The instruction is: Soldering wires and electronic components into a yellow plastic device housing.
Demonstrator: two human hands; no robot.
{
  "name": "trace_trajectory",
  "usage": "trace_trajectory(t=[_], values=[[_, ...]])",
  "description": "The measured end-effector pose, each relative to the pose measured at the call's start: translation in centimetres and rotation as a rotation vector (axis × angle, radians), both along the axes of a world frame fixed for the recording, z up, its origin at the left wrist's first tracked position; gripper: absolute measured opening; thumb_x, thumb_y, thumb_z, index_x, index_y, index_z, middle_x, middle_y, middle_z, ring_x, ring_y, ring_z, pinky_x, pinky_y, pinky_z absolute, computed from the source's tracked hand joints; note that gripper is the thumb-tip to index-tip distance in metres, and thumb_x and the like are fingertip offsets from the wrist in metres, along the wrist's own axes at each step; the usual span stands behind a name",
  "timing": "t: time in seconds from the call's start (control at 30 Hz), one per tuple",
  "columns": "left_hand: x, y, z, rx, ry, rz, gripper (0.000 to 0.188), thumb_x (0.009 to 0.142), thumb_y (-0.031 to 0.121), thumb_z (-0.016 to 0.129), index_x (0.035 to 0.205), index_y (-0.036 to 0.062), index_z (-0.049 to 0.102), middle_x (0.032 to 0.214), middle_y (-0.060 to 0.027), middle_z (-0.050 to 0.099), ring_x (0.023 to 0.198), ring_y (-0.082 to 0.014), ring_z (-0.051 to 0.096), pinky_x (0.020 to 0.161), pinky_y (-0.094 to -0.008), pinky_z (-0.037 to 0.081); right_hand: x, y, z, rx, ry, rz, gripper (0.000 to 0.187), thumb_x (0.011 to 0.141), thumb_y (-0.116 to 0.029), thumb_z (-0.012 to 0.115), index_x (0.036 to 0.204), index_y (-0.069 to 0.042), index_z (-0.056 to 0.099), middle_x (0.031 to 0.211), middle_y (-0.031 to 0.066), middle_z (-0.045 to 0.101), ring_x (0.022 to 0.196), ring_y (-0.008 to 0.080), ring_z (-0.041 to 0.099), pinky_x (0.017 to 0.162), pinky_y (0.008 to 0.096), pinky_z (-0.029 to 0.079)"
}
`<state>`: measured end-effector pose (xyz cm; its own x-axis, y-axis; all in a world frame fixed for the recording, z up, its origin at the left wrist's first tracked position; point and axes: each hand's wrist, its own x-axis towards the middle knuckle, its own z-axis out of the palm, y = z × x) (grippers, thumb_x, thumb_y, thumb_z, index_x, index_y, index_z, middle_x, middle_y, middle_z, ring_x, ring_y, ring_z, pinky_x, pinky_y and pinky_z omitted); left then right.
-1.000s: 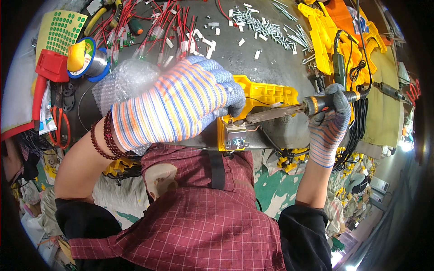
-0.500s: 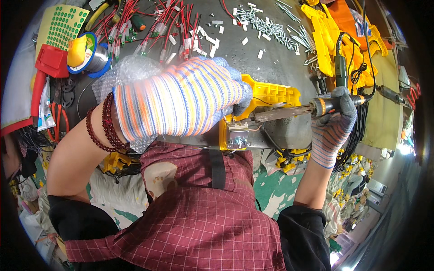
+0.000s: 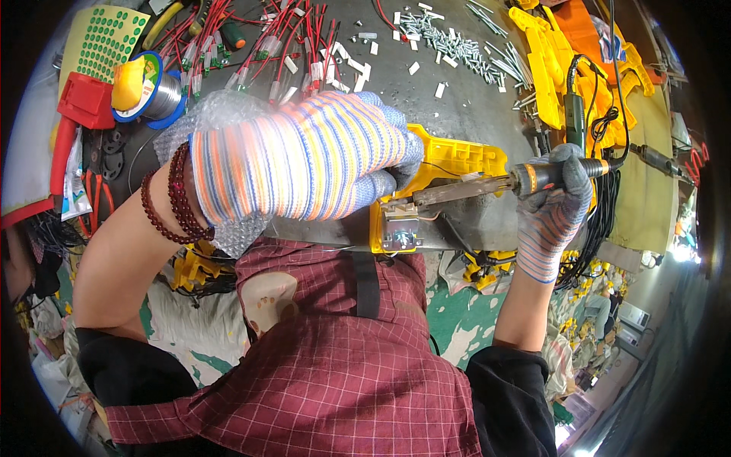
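Observation:
My right hand point(image 3: 550, 221), in a striped grey-tipped glove, grips a soldering iron point(image 3: 466, 189) by its black handle. The iron points left, its tip at the top of a small metal-cased part point(image 3: 400, 234) in the near left end of a yellow plastic housing point(image 3: 461, 158). Gloved in orange, yellow and blue stripes, my left hand point(image 3: 304, 161) is closed just above that end, fingers pinched together. What it pinches is hidden. A thin wire shows inside the housing behind the iron.
Behind my hands lie red wires point(image 3: 285, 38), screws point(image 3: 449, 47) and white tabs. A solder spool point(image 3: 164, 99), a red tool point(image 3: 84, 103) and bubble wrap point(image 3: 217, 114) are at left. Yellow housings point(image 3: 544, 61), a green-handled tool point(image 3: 575, 118) and black cables point(image 3: 598, 228) are at right.
My right hand and the soldering iron have shifted slightly left, bringing the tip further over the metal-cased part. My left hand has barely moved, and the housing stays in place.

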<state>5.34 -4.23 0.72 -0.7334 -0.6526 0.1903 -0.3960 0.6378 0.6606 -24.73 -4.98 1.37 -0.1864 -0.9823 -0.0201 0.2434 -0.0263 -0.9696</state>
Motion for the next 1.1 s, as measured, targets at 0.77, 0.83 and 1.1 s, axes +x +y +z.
trace_trajectory(t=[0.77,0.83,1.1], values=[[0.2,0.1,1.0,0.036,-0.156,-0.049,0.020,0.083,0.016,0.063,0.100,0.0048,0.062,0.094,-0.0154,0.058,0.095,-0.0369,0.057,0.085,-0.0447,0.047,0.2,-0.2,0.3,0.004,0.016,0.021,0.026,0.078,-0.021,0.071,0.098,-0.009,0.060,0.086,0.0017,0.058,0.073,0.0124,0.059,0.064,0.0240,0.049],[0.0,-0.4,0.9,0.088,-0.189,-0.073,0.020,0.083,0.016,0.063,0.100,0.0049,0.062,0.094,-0.0155,0.059,0.095,-0.0368,0.057,0.085,-0.0448,0.047,-1.4,-0.3,0.0,-0.022,-0.005,0.151,0.023,0.089,-0.023,0.065,0.104,-0.007,0.058,0.082,0.0078,0.066,0.073,0.0211,0.067,0.068,0.0359,0.057],[0.3,0.3,0.4,-0.008,-0.136,-0.046,0.022,0.082,0.016,0.064,0.101,0.0049,0.063,0.095,-0.0151,0.059,0.095,-0.0357,0.057,0.085,-0.0448,0.048,0.0,-0.1,0.5,0.001,-0.024,0.105,0.023,0.084,-0.022,0.068,0.100,-0.008,0.059,0.082,0.0037,0.062,0.070,0.0156,0.063,0.061,0.0276,0.053]])
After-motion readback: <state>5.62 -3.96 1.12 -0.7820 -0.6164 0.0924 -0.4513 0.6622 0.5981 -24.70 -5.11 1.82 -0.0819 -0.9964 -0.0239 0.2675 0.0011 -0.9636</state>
